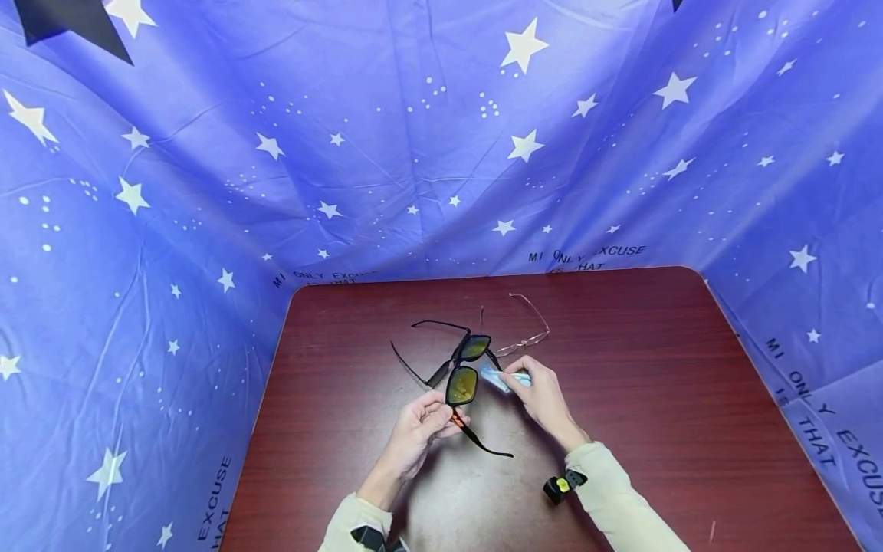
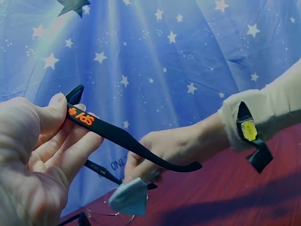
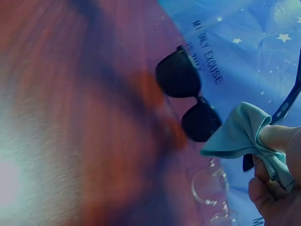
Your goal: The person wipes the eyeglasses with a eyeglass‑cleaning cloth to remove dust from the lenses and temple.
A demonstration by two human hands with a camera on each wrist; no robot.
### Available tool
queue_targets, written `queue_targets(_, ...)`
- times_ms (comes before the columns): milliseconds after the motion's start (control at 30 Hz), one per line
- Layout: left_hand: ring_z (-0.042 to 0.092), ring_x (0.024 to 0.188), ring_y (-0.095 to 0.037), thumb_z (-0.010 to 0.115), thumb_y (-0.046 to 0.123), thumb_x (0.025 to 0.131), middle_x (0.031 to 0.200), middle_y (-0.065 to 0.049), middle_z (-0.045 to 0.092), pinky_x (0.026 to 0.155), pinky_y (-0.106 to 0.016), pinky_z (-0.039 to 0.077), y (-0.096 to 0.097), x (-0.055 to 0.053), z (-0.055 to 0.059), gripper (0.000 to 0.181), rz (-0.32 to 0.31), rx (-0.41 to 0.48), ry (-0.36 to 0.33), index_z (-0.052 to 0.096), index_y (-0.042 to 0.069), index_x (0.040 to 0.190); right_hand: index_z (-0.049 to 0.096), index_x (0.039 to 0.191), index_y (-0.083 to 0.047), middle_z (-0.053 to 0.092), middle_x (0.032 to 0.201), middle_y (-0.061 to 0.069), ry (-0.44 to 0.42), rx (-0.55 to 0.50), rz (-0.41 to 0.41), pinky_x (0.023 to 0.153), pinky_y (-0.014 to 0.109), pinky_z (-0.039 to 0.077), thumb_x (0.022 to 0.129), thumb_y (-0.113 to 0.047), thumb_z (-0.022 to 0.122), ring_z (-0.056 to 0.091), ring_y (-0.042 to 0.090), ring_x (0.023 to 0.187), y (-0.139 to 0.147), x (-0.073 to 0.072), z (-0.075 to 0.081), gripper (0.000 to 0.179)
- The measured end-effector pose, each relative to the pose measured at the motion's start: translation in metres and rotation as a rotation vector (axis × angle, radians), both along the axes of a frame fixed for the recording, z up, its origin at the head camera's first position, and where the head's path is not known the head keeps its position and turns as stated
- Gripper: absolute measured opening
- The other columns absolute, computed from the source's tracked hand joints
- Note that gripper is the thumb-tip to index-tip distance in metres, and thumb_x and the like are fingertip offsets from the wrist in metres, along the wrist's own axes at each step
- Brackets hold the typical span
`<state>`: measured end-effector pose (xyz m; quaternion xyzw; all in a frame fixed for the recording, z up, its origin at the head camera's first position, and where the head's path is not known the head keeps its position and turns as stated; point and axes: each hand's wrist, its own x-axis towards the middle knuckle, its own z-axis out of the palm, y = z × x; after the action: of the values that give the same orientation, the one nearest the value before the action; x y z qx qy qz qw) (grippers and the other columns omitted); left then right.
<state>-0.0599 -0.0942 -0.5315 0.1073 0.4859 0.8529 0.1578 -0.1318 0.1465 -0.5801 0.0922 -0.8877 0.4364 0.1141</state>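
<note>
In the head view my left hand [image 1: 414, 429] pinches black sunglasses [image 1: 462, 386] with yellowish mirrored lenses, held up above the table. Thumb and fingers grip them by the hinge; orange lettering marks the near temple [image 2: 122, 136], which points right. My right hand [image 1: 545, 395] holds a folded light-blue cloth [image 3: 240, 129] between thumb and fingers, close to the far temple of these sunglasses. Behind them, partly hidden, a second pair of black sunglasses [image 1: 438, 374] lies with its temples spread leftward. Thin clear-framed eyeglasses [image 1: 527, 341] lie just beyond the right hand.
A dark red wooden table [image 1: 655, 368] with rounded back corners bears everything. Blue curtains [image 1: 428, 138] printed with white stars and lettering enclose its back and sides. Each wrist wears a dark strap, the right one with a small black device [image 1: 555, 489].
</note>
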Motion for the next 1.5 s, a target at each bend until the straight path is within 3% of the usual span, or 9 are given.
queue_targets(200, 0.075, 0.094, -0.013, 0.051, -0.005, 0.102, 0.097, 0.001, 0.076, 0.086, -0.025, 0.06, 0.004, 0.0, -0.001, 0.011, -0.019, -0.014, -0.046, 0.058, 0.002, 0.108, 0.068, 0.086, -0.012, 0.074, 0.089, 0.002, 0.012, 0.024, 0.021, 0.073, 0.034, 0.052, 0.084, -0.008, 0.084, 0.067, 0.019, 0.082, 0.001, -0.002, -0.003, 0.017)
queue_targets(367, 0.075, 0.094, -0.012, 0.051, -0.004, 0.102, 0.097, 0.002, 0.075, 0.085, -0.023, 0.06, 0.01, 0.002, -0.001, 0.012, -0.045, -0.038, -0.064, 0.058, 0.004, 0.107, 0.068, 0.087, -0.009, 0.075, 0.092, 0.006, 0.064, -0.018, 0.031, 0.079, 0.04, 0.055, 0.084, -0.001, 0.08, 0.07, 0.025, 0.087, -0.006, -0.011, 0.012, 0.015)
queue_targets(533, 0.074, 0.094, -0.011, 0.051, -0.004, 0.102, 0.096, 0.003, 0.074, 0.087, -0.024, 0.06, 0.01, 0.003, -0.001, 0.01, -0.051, -0.045, -0.061, 0.058, 0.004, 0.104, 0.069, 0.091, -0.009, 0.074, 0.091, 0.006, 0.074, -0.045, 0.019, 0.075, 0.039, 0.054, 0.084, 0.002, 0.074, 0.068, 0.023, 0.084, -0.011, -0.015, 0.024, 0.014)
queue_targets(900, 0.074, 0.095, -0.011, 0.053, -0.003, 0.101, 0.097, 0.002, 0.074, 0.087, -0.025, 0.06, 0.004, 0.004, 0.004, 0.008, 0.004, -0.087, -0.026, 0.057, -0.001, 0.108, 0.068, 0.084, -0.012, 0.073, 0.085, 0.001, 0.039, -0.009, 0.027, 0.069, 0.028, 0.049, 0.082, -0.006, 0.084, 0.064, 0.014, 0.078, 0.0, -0.001, -0.002, 0.018)
queue_targets(1133, 0.074, 0.093, -0.01, 0.055, -0.003, 0.101, 0.095, 0.003, 0.075, 0.086, -0.024, 0.06, 0.015, 0.009, -0.003, 0.01, -0.05, -0.074, -0.061, 0.059, 0.006, 0.102, 0.068, 0.09, -0.008, 0.074, 0.093, 0.007, 0.052, -0.032, 0.068, 0.08, 0.038, 0.056, 0.085, 0.001, 0.076, 0.069, 0.023, 0.089, -0.007, -0.009, 0.01, 0.013)
queue_targets(1300, 0.074, 0.094, -0.01, 0.055, -0.003, 0.101, 0.096, 0.002, 0.074, 0.086, -0.023, 0.06, 0.018, 0.011, -0.005, 0.011, -0.051, -0.055, -0.058, 0.06, 0.007, 0.103, 0.069, 0.093, -0.007, 0.074, 0.094, 0.008, 0.055, -0.049, 0.056, 0.075, 0.034, 0.054, 0.085, 0.006, 0.073, 0.066, 0.02, 0.085, -0.012, -0.012, 0.02, 0.015)
queue_targets(1500, 0.074, 0.097, -0.01, 0.053, -0.004, 0.101, 0.099, 0.002, 0.074, 0.09, -0.025, 0.059, 0.011, 0.01, 0.001, 0.011, -0.024, -0.056, -0.039, 0.059, 0.003, 0.108, 0.067, 0.087, -0.01, 0.074, 0.094, 0.006, 0.011, -0.033, 0.061, 0.083, 0.042, 0.057, 0.086, -0.001, 0.08, 0.071, 0.025, 0.091, -0.008, -0.005, 0.009, 0.016)
